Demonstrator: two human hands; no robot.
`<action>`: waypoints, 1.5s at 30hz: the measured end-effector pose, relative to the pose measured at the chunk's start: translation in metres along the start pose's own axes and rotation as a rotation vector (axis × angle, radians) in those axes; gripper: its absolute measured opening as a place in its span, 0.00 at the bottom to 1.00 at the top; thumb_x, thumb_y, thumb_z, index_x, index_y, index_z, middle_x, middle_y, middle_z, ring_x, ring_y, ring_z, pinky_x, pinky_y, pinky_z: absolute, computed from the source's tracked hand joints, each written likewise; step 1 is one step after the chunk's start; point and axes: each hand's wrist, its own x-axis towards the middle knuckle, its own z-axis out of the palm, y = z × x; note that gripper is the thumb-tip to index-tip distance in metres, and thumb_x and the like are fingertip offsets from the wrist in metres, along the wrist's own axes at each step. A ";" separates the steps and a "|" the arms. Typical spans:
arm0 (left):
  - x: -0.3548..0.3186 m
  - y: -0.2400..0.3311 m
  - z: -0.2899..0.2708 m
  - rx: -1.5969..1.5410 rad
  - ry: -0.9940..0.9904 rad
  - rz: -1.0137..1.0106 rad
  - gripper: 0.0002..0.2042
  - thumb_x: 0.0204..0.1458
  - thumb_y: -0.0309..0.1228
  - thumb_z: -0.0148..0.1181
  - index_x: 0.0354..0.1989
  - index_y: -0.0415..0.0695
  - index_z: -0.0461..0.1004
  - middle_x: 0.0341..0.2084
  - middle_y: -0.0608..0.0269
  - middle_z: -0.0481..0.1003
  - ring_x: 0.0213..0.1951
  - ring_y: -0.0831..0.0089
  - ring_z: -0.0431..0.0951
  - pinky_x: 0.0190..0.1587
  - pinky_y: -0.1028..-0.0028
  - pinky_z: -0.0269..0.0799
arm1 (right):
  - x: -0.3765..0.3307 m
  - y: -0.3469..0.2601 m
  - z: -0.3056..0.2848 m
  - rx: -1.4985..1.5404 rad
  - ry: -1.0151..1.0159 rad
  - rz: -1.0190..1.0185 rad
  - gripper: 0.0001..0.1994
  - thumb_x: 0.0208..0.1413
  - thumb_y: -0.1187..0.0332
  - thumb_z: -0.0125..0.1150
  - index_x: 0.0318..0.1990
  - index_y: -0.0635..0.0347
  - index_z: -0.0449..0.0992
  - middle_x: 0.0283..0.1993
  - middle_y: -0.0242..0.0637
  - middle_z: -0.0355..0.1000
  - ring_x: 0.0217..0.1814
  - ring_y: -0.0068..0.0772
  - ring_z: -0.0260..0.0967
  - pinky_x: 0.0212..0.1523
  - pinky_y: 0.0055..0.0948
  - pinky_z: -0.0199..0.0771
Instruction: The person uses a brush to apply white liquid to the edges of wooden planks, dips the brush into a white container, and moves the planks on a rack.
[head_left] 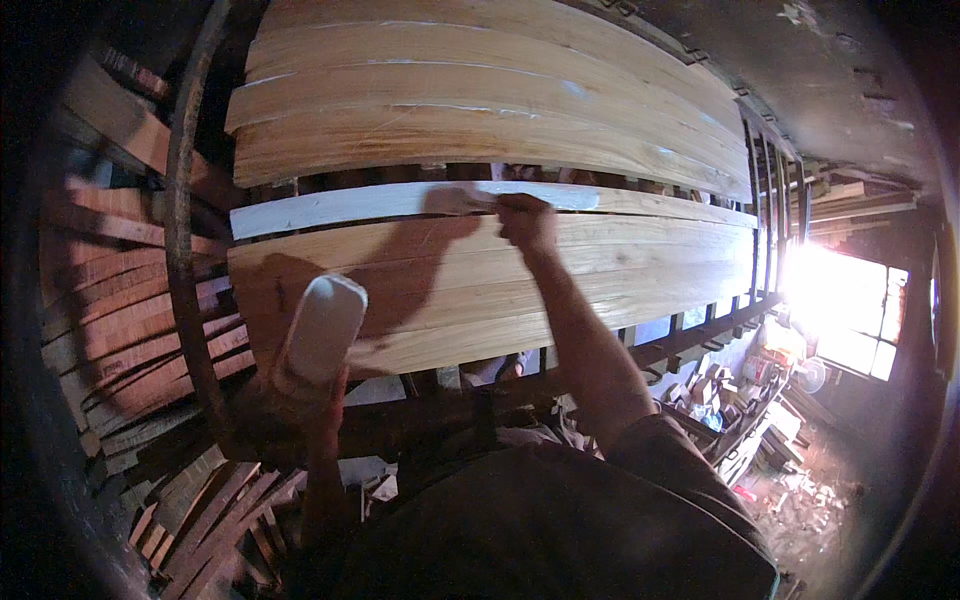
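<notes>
My right hand (530,222) is closed around a small brush (484,199), held against the narrow upturned edge of a wooden strip (680,207). White paste like wood glue (330,203) coats that strip from its left end to just past my hand; the right part is bare wood. My left hand (330,390), partly in shadow, grips a tall rectangular plastic container (334,308) with white stuff at its top, tilted near the boards' lower left. The brush's bristles are hard to make out in the shadow.
Pale boards (480,90) lie side by side beyond the strip, and more boards (620,270) on the near side. A dark metal rack (180,200) frames them. Stacked timber (130,310) stands at left. Offcuts (715,400) and a fan (808,374) are at right, below a bright window (850,300).
</notes>
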 end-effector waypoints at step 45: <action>-0.341 0.277 0.451 0.128 -0.239 1.201 0.25 0.36 0.34 0.72 0.45 0.44 0.73 0.41 0.55 0.75 0.46 0.55 0.74 0.50 0.61 0.70 | -0.171 0.165 -0.505 0.010 -0.087 -0.071 0.16 0.61 0.60 0.55 0.32 0.64 0.81 0.14 0.30 0.63 0.14 0.23 0.59 0.18 0.31 0.63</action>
